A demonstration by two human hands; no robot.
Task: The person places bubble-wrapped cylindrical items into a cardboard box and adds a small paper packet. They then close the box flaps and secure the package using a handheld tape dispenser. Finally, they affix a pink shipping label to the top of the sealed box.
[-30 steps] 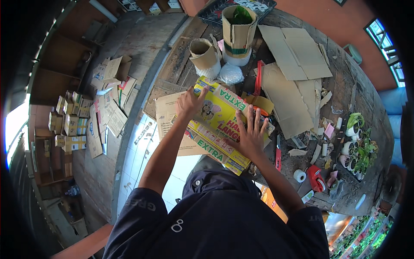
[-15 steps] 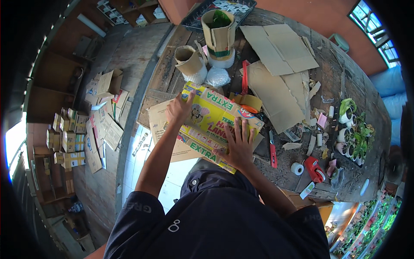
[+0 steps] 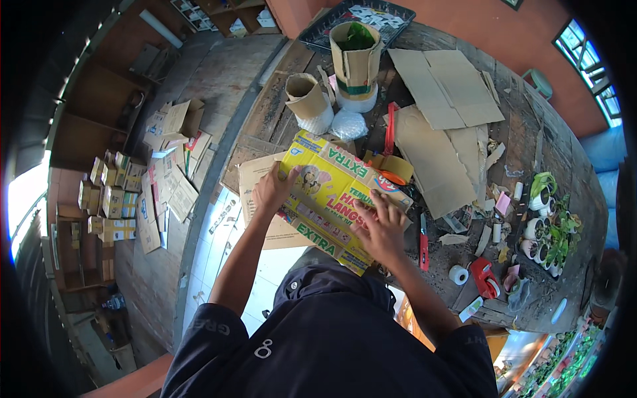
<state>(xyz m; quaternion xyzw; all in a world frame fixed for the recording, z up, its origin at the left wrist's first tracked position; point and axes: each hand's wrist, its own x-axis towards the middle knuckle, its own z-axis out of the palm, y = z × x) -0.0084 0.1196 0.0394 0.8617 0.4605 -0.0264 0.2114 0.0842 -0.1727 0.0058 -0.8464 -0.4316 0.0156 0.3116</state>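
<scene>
Overhead fisheye view of a person in a dark shirt bent over a cluttered wooden tabletop (image 3: 531, 132). Both hands rest on a flattened yellow carton (image 3: 332, 192) w/ green bands and red lettering, lying at the near edge of the tabletop, partly over a plain brown cardboard sheet (image 3: 255, 179). Left hand (image 3: 273, 189) sits at the carton's left edge, fingers curled over the rim, so its grip looks closed on that edge. Right hand (image 3: 379, 224) lies flat, fingers spread, pressing down on the carton's right part; its grip is open, holding nothing.

The carton looks like thin printed board: prob. light, fairly stiff across its panels but ready to bend at the creases, w/ a glossy face that may slip under a flat palm. Best taken by an outer edge or a fold line, thumb under and fingers on top, rather than by the middle.

Around it: a tape roll (image 3: 397, 169) touching the carton's far corner, a red-handled cutter (image 3: 423, 240) just beside the right hand, a red tape dispenser (image 3: 486, 277) further right. Beyond, two pots wrapped in cardboard sleeves (image 3: 356, 63), loose cardboard pieces (image 3: 441, 86), and small white pots w/ green plants (image 3: 547, 222) at far right. Small boxes are stacked on the floor (image 3: 106, 199) at left
</scene>
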